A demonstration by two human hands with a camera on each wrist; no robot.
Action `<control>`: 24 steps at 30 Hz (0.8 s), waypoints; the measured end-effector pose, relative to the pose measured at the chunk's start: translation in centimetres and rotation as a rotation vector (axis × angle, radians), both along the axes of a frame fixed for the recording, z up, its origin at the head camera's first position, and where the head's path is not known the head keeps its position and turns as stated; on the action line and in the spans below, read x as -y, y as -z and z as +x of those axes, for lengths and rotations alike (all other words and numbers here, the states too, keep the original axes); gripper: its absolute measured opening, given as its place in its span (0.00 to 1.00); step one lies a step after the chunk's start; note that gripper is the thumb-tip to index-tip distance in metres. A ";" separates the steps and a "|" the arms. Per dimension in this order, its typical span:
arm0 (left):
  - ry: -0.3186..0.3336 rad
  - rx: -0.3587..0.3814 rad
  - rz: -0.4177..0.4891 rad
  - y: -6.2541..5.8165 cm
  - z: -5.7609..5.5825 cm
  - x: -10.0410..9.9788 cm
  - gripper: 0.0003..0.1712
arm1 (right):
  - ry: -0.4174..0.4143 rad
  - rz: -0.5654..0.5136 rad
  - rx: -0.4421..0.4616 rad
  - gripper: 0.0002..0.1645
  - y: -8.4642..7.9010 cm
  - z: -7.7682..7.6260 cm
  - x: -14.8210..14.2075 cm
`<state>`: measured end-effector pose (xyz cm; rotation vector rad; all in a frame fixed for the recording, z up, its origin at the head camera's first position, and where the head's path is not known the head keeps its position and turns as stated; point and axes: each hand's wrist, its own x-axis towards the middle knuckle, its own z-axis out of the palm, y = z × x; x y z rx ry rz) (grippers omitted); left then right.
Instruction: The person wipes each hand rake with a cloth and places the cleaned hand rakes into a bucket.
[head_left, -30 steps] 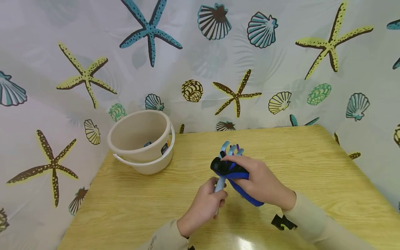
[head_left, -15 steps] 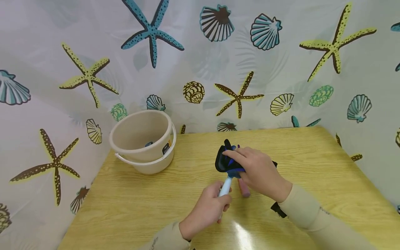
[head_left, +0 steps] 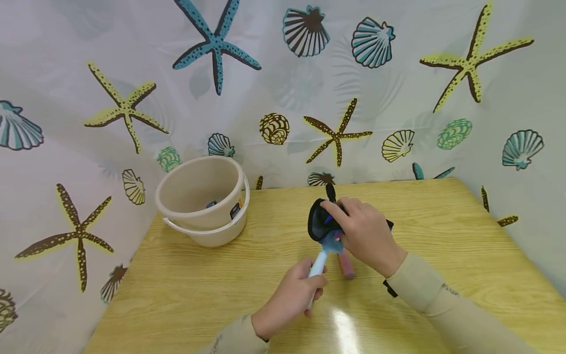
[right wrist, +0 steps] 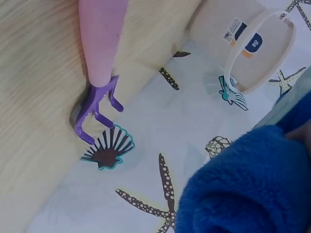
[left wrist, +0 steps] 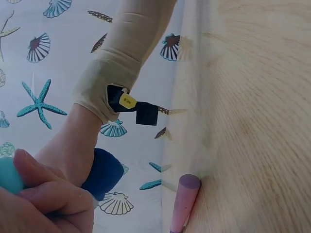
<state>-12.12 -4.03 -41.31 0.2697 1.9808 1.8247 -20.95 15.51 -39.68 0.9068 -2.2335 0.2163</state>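
In the head view my left hand grips the light blue handle of a hand rake, its head angled up and away. My right hand holds a plush blue cloth with black parts around the rake's head, hiding the prongs. Thick blue pile of the cloth fills the lower right of the right wrist view. Past both hands lies a second hand rake with a pink handle; the right wrist view shows its purple prongs.
Two nested beige buckets with white handles stand at the back left of the wooden table. Something small and blue lies inside the upper one. A curtain printed with starfish and shells hangs behind and at the sides.
My right hand has turned and shifted the cloth down over the rake's head, covering prongs seen earlier. The pink handle has come into sight. My left hand keeps its grip, slightly shifted.
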 end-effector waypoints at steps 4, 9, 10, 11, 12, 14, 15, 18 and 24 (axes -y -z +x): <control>-0.020 0.021 0.075 -0.7 -0.2 0.2 0.11 | 0.005 -0.097 -0.107 0.36 -0.7 -0.1 0.1; -0.035 0.020 0.114 -1.5 -0.2 0.1 0.10 | 0.026 -0.206 -0.154 0.32 -1.5 0.1 0.0; -0.035 0.022 0.119 -1.5 -0.2 0.1 0.10 | 0.029 -0.221 -0.148 0.32 -1.7 0.2 0.0; -0.037 0.025 0.120 -1.6 -0.2 0.1 0.10 | 0.027 -0.239 -0.137 0.33 -1.9 0.4 0.0; -0.039 0.024 0.118 -1.6 -0.2 0.1 0.10 | 0.015 -0.254 -0.115 0.33 -2.0 0.5 0.0; -0.040 0.021 0.111 -1.5 -0.2 0.1 0.10 | -0.048 -0.265 -0.039 0.33 -2.3 0.9 0.1; -0.039 0.015 0.106 -1.5 -0.3 0.2 0.10 | -0.088 -0.255 0.005 0.34 -2.3 1.0 0.2; -0.030 -0.003 0.086 -1.4 -0.3 0.2 0.10 | -0.170 -0.176 0.124 0.36 -2.0 1.1 0.4; 0.009 0.014 0.054 -1.1 -0.7 0.6 0.11 | -0.049 -0.024 0.102 0.43 -1.0 0.0 0.4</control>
